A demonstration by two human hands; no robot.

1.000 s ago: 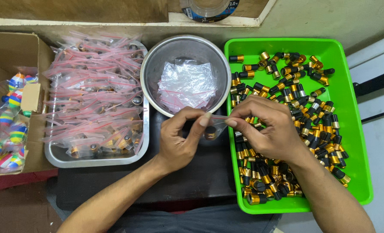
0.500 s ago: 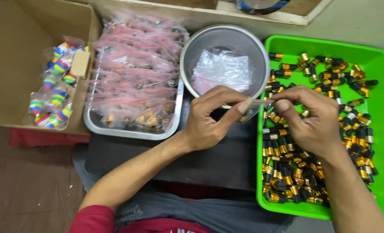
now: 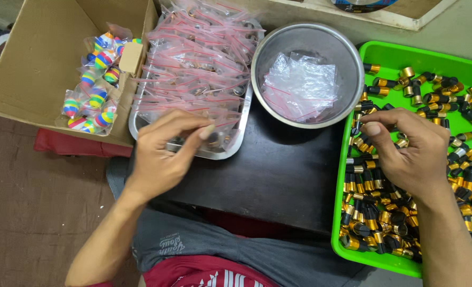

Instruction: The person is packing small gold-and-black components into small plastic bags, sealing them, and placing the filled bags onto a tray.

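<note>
Left hand (image 3: 164, 154) at front edge of metal tray (image 3: 230, 151), fingers pinched, filled bag apparently under fingertips. Right hand (image 3: 406, 146) curled, pinching among caps (image 3: 363, 183) at green tray's (image 3: 384, 53) left edge; grasp unclear.

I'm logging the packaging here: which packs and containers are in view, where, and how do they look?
Cardboard box: far left, brown, open.
Toy packs: inside it, clear, rainbow-striped contents.
Filled bags: heaped on steel tray, clear, red-striped; left hand at them.
Empty bags: steel bowl, crumpled.
</note>
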